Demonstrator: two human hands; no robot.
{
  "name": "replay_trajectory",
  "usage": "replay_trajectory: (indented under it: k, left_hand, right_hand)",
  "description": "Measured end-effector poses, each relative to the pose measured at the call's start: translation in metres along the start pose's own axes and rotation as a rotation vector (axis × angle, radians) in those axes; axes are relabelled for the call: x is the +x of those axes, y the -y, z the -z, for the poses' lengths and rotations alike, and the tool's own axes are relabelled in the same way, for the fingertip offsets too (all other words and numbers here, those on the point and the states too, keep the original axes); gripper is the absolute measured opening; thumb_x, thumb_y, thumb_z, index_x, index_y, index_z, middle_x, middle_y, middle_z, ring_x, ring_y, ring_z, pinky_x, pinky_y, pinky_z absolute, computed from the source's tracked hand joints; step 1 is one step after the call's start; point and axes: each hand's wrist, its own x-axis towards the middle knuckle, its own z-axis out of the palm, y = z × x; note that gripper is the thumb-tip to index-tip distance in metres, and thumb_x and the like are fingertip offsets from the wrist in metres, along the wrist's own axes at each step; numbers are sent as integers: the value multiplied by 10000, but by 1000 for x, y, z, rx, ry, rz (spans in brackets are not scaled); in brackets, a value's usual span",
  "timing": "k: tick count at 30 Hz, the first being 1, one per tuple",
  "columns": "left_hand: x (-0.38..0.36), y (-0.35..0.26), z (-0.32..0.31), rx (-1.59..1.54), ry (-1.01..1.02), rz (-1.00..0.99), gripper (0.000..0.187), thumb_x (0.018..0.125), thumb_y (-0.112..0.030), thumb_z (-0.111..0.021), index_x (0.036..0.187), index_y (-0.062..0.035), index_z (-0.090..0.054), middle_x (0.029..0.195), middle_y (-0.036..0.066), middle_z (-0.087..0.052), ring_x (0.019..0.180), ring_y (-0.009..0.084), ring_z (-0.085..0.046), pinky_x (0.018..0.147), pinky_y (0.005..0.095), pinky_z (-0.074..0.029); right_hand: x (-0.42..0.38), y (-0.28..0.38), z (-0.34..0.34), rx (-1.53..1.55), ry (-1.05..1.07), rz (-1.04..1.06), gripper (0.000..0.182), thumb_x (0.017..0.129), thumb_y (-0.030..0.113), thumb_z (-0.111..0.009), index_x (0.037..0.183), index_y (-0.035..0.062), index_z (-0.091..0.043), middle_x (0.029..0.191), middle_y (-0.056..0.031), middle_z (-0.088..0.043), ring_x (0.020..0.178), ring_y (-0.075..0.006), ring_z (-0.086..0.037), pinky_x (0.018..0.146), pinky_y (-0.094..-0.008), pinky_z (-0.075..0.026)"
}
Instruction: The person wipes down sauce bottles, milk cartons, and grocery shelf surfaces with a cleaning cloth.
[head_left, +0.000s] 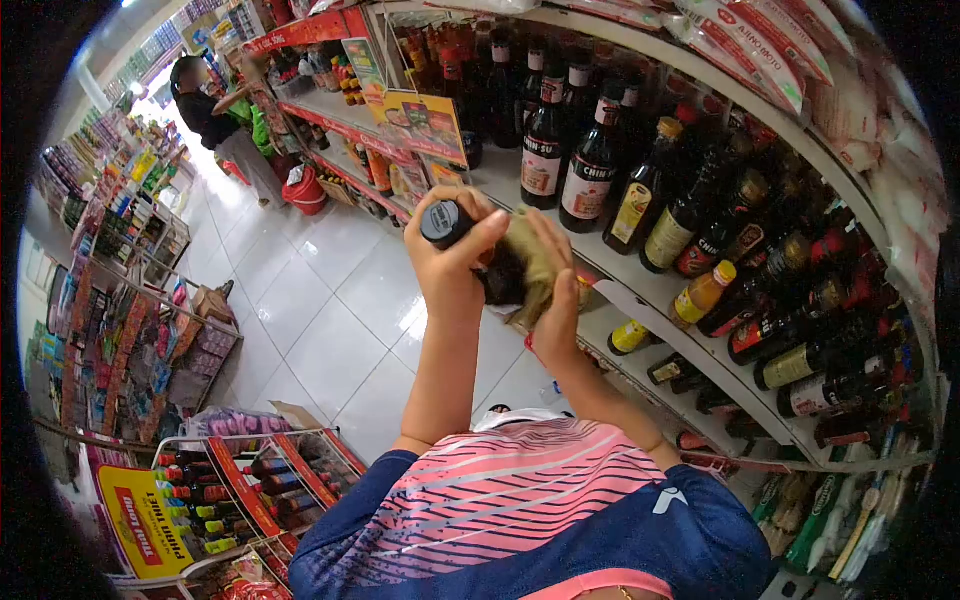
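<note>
My left hand (447,262) is closed round a dark bottle with a black cap (446,224), its top tilted up toward me. Against the bottle's side, my right hand (556,290) holds a crumpled olive-yellow cloth (535,262). The lower part of the bottle is partly hidden by the fingers and the cloth. Both hands are in front of my chest, beside a shelf of dark sauce bottles. Nearest to them on that shelf are two upright bottles with red-and-white labels (587,185).
The curved shelf edge (690,350) runs close along my right. Yellow-capped bottles (703,295) stand on it. A low bottle rack (250,490) is at lower left. Farther up the tiled aisle, a person (205,115) stands near a red bucket (304,190).
</note>
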Motion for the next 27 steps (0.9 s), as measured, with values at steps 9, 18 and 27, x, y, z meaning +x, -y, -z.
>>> replay_trajectory:
  k: [9, 18, 27]
  left_hand:
    - [-7, 2, 3, 2, -217, 121, 201, 603, 35, -633, 684, -37, -464, 657, 33, -508, 533, 76, -440, 456, 171, -310]
    - [-17, 16, 6, 103, -123, 126, 194, 599, 33, -653, 692, -28, -494, 702, 44, -519, 667, 122, -502, 638, 239, -405]
    - [-20, 32, -9, 48, 70, 274, 219, 544, -23, -672, 648, -46, -482, 734, 112, -589, 882, 228, -541, 855, 362, -350]
  right_hand:
    - [-49, -49, 22, -445, -64, 138, 325, 840, 228, -385, 1093, 40, -464, 1054, -160, -406, 961, -286, -418, 855, -361, -311]
    - [-9, -4, 18, -321, 378, 152, 558, 725, 295, -567, 1185, 48, -371, 1148, -183, -390, 1070, -337, -382, 891, -407, -306]
    - [-60, -61, 75, -256, 278, -214, 495, 858, 364, -338, 1203, 11, -313, 1199, -201, -336, 1140, -342, -301, 944, -411, -234]
